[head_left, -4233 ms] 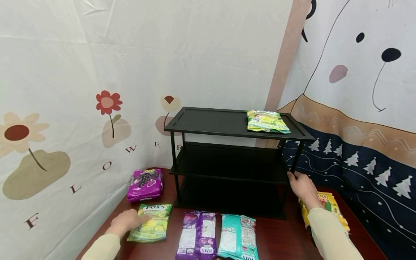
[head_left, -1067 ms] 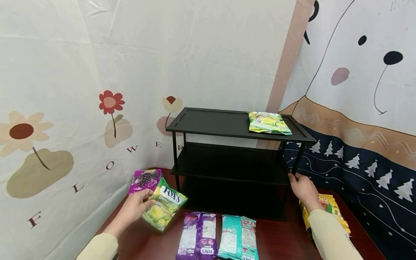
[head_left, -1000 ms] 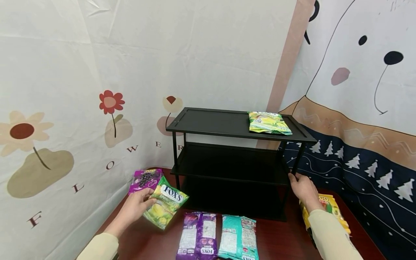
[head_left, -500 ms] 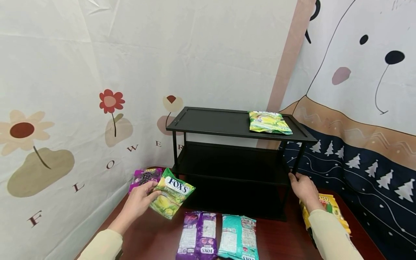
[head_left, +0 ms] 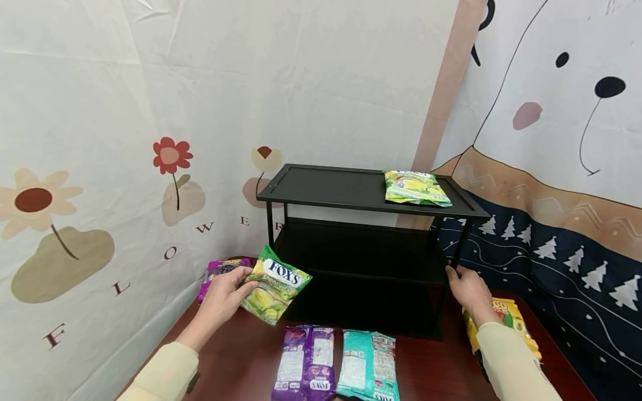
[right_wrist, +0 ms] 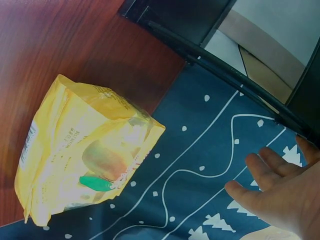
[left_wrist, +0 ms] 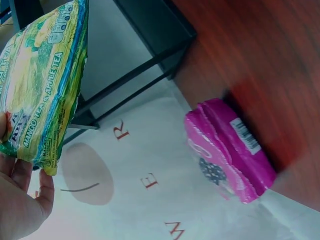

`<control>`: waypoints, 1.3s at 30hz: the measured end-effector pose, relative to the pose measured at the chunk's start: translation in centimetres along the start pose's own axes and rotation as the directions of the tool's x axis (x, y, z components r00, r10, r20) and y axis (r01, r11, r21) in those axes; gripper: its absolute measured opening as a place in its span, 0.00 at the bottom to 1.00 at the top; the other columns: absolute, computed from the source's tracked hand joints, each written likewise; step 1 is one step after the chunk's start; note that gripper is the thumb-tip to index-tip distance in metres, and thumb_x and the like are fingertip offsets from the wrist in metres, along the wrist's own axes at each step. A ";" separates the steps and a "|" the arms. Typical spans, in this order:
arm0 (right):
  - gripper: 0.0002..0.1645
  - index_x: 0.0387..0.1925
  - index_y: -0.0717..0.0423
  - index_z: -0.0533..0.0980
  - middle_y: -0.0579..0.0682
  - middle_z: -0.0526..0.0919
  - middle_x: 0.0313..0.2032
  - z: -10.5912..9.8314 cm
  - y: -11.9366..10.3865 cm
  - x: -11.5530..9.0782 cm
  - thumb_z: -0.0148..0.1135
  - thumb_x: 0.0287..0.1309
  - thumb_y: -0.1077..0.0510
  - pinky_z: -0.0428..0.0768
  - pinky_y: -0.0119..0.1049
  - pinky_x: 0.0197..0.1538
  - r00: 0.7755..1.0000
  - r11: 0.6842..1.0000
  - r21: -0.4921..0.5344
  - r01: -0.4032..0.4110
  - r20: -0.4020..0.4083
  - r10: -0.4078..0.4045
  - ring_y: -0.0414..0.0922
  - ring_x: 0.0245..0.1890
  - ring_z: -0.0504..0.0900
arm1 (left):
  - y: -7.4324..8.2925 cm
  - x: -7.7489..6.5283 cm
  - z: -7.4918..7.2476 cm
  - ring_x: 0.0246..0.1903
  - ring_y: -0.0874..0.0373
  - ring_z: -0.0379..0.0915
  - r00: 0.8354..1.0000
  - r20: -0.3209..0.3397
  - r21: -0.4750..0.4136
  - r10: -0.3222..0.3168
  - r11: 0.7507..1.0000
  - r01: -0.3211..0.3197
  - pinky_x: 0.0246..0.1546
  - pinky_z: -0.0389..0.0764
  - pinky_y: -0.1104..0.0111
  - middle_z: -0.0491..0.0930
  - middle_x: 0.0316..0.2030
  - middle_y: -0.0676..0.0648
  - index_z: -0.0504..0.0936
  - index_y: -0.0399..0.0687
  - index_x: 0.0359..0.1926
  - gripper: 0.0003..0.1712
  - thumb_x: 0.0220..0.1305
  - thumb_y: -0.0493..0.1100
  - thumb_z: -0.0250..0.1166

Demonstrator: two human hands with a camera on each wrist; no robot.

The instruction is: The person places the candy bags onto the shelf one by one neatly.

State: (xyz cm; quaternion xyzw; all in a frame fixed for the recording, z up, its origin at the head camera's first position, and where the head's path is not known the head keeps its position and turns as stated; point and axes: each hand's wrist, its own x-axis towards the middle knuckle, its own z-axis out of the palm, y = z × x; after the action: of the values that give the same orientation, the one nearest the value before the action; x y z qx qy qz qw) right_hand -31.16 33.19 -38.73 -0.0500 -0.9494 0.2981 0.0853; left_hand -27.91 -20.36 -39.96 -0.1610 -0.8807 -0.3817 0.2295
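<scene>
My left hand (head_left: 225, 292) holds a green-and-yellow FOX'S candy bag (head_left: 278, 287) by its left edge, raised in front of the left end of a black three-tier shelf rack (head_left: 326, 186). In the left wrist view the bag (left_wrist: 42, 80) shows its "mango tea & apple tea" print, with the thumb on one face and fingers behind. My right hand (head_left: 468, 292) grips the rack's right front post at the middle shelf; in the right wrist view its other fingers (right_wrist: 260, 172) hang loose. Another green-and-yellow bag (head_left: 416, 188) lies on the top shelf, at the right.
A purple bag (head_left: 303, 362) and a teal bag (head_left: 368, 365) lie on the table before the rack. Behind my left hand sits a magenta grape bag (left_wrist: 227, 150). A yellow mango bag (right_wrist: 90, 150) stands beside my right forearm. Printed cloth (head_left: 321, 83) hangs behind the rack.
My left hand has picked the green-and-yellow bag up off the table and moved it up and right, toward the rack. My right hand stays at the post.
</scene>
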 end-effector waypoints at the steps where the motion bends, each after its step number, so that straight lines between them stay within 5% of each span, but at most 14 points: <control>1: 0.40 0.68 0.70 0.63 0.75 0.67 0.62 0.0 0.0 0.0 0.32 0.77 0.39 0.66 0.66 0.58 1.000 1.000 0.002 0.001 0.000 -0.001 0.67 0.52 0.71 | 0.2 0.1 0.0 0.32 0.59 0.73 1.000 -0.007 0.003 0.006 1.000 -0.006 0.39 0.73 0.60 0.85 0.35 0.52 0.83 0.43 0.45 0.09 0.64 0.39 0.69; 8: 0.40 0.67 0.68 0.65 0.74 0.69 0.61 -0.2 0.0 0.0 0.32 0.76 0.38 0.68 0.65 0.55 1.000 1.000 0.013 0.012 0.005 -0.012 0.65 0.49 0.72 | 1.2 1.3 0.1 0.31 0.60 0.74 0.992 -0.078 0.032 0.102 0.994 -0.100 0.32 0.74 0.67 0.86 0.34 0.51 0.84 0.42 0.42 0.07 0.62 0.37 0.70; 14: 0.38 0.62 0.66 0.70 0.71 0.74 0.54 -0.1 0.1 0.2 0.34 0.76 0.39 0.70 0.62 0.50 1.000 1.000 0.000 0.024 -0.018 -0.024 0.63 0.46 0.73 | 2.6 2.3 -0.1 0.28 0.59 0.72 0.992 -0.077 -0.018 0.098 0.995 -0.100 0.28 0.74 0.68 0.86 0.33 0.49 0.84 0.42 0.43 0.08 0.62 0.37 0.70; 21: 0.39 0.64 0.68 0.69 0.73 0.72 0.58 0.1 0.2 0.1 0.34 0.76 0.39 0.69 0.64 0.53 1.000 1.000 -0.008 0.023 -0.020 -0.023 0.66 0.51 0.73 | 4.2 3.8 -0.3 0.28 0.59 0.75 0.984 -0.094 -0.040 0.148 0.988 -0.152 0.29 0.75 0.66 0.87 0.34 0.49 0.85 0.41 0.43 0.08 0.63 0.37 0.69; 28: 0.39 0.65 0.67 0.68 0.74 0.71 0.60 0.0 0.2 0.1 0.34 0.77 0.39 0.68 0.65 0.54 1.000 1.000 0.005 0.019 -0.014 -0.019 0.66 0.51 0.73 | 5.6 5.2 -0.5 0.33 0.53 0.78 0.968 -0.135 -0.034 0.211 0.976 -0.217 0.41 0.70 0.55 0.87 0.34 0.48 0.84 0.41 0.42 0.07 0.63 0.36 0.69; 39: 0.40 0.64 0.67 0.69 0.73 0.72 0.57 0.0 0.2 0.1 0.34 0.76 0.37 0.70 0.63 0.51 1.000 1.000 0.008 0.005 -0.009 -0.005 0.64 0.47 0.73 | 7.8 7.5 -1.4 0.32 0.52 0.76 0.955 -0.180 -0.039 0.234 0.969 -0.244 0.38 0.70 0.58 0.87 0.35 0.45 0.84 0.40 0.42 0.08 0.63 0.37 0.70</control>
State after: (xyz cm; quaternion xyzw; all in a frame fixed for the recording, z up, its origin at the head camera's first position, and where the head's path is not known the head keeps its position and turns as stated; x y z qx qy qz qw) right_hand -31.26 33.37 -38.83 -0.0487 -0.9479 0.3015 0.0906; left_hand -30.29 -15.39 -30.47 -0.2392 -0.8193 -0.3904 0.3451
